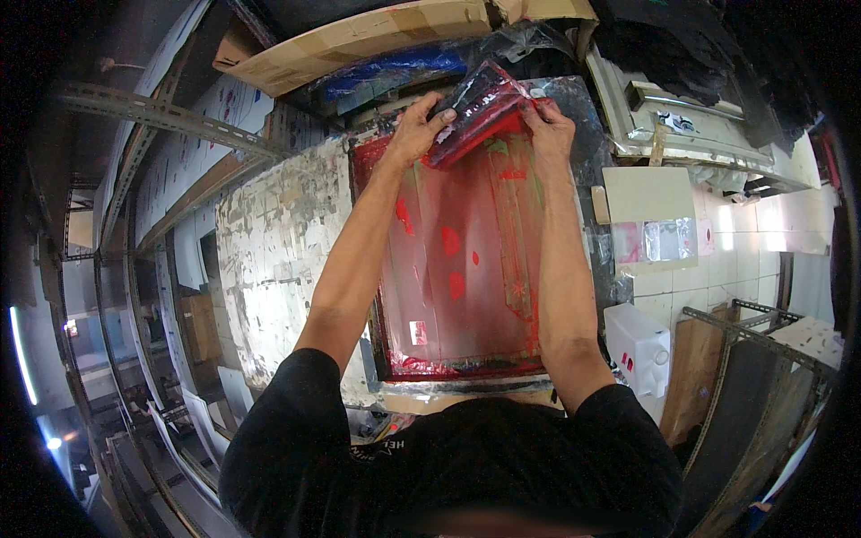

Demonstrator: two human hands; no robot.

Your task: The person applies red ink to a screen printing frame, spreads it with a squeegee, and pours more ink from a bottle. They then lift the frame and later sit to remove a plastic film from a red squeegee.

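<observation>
Across the far end of a screen-printing frame, my hands hold a wide, dark squeegee that slants up to the right. Red ink coats its lower edge, and pale smears mark its face. My left hand is closed on its left end, thumb over the face. At the other end, my right hand grips the corner, its fingers partly hidden. Beneath lies the screen's reddish, see-through mesh, with bright red ink patches and a faint printed pattern. A small pale label sits near the mesh's lower left.
Left of the frame is a paint-stained white board. Cardboard and blue plastic lie beyond it. On the right stand a white jug, a beige card and a metal-framed rack. Metal shelving runs along the left.
</observation>
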